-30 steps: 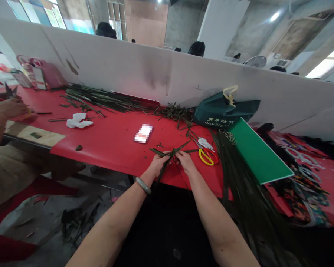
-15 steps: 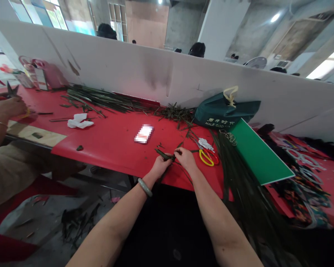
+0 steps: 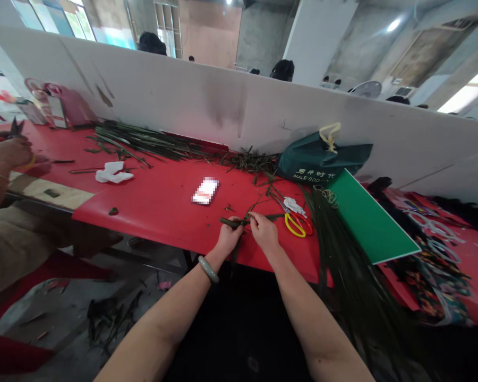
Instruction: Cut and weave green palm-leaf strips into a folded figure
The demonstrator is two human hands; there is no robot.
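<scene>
Dark green leaf strips (image 3: pixel 228 223) are pinched in my left hand (image 3: pixel 230 236), the folded end jutting out to the left of the fingers. Close beside it, my right hand (image 3: pixel 263 230) has its thumb and fingers closed on the same strips near their crossing. One strip runs out rightward past my right hand, and thin ends stick up between the hands. Scissors with red and yellow handles (image 3: pixel 295 225) lie just right of my right hand, near a crumpled white tissue (image 3: pixel 295 206). Exactly how the strips are woven is hidden by the fingers.
A phone (image 3: pixel 205 191) lies on the red tabletop (image 3: pixel 163 196). Cut leaves (image 3: pixel 143 140) line the white partition. At right are a dark green bag (image 3: pixel 318 156), a green board (image 3: pixel 374 223) and long leaves (image 3: pixel 342 254). A co-worker's hand (image 3: pixel 10 151) holds scissors at left.
My right hand has shifted slightly, its fingers now a little lower. The strip ends between the hands stand at a different angle, and one strip now stretches rightward more visibly.
</scene>
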